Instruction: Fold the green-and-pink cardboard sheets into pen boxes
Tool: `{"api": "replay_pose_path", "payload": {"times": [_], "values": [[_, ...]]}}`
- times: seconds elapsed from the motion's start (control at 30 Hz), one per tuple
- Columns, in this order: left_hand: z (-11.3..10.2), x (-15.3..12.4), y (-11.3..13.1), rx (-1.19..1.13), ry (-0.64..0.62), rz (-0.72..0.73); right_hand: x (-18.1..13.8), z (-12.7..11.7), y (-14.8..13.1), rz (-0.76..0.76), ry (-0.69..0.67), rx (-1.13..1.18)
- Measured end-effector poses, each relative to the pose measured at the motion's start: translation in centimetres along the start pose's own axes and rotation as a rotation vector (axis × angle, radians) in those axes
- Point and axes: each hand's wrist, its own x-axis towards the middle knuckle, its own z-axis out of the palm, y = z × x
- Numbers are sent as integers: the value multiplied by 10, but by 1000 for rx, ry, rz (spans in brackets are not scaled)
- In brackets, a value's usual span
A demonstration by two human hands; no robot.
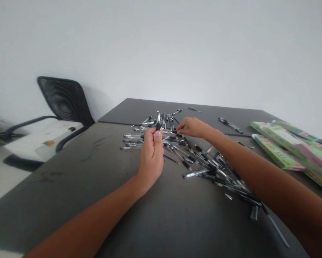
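A scattered pile of black-and-clear pens (201, 157) lies across the dark grey table (96, 179). My left hand (151, 152) is raised above the table, fingers closed round one upright pen (158, 122) whose metal tip points up. My right hand (193, 127) reaches further back into the pile, its fingers pinched on a black pen part (177, 132) lying among the pens. What exactly that part is stays too small to name.
Green and pink flat boxes (292, 147) are stacked at the table's right edge. A black mesh office chair (65, 104) stands at the left beyond the table, with a white low surface (39, 139) beside it. A white wall rises behind.
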Motion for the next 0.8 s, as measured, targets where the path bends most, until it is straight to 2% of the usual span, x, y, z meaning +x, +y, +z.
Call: {"api": "replay_pose_path", "payload": {"times": [0.13,0.3,0.43,0.57,0.67,0.8], "values": [[1,0,0,-26,-4,-4,-21,-8,13,16,7,5],[2,0,2,-63,-13,5,-75,-25,26,81,54,18],[3,-1,2,-81,-28,14,-129,-38,40,202,157,29],[4,-2,5,-83,-32,27,-172,-40,59,375,269,57],[4,-2,10,-79,-26,45,-190,-38,70,432,287,60],[4,-4,13,-50,-38,58,-197,-35,77,452,269,79]]}}
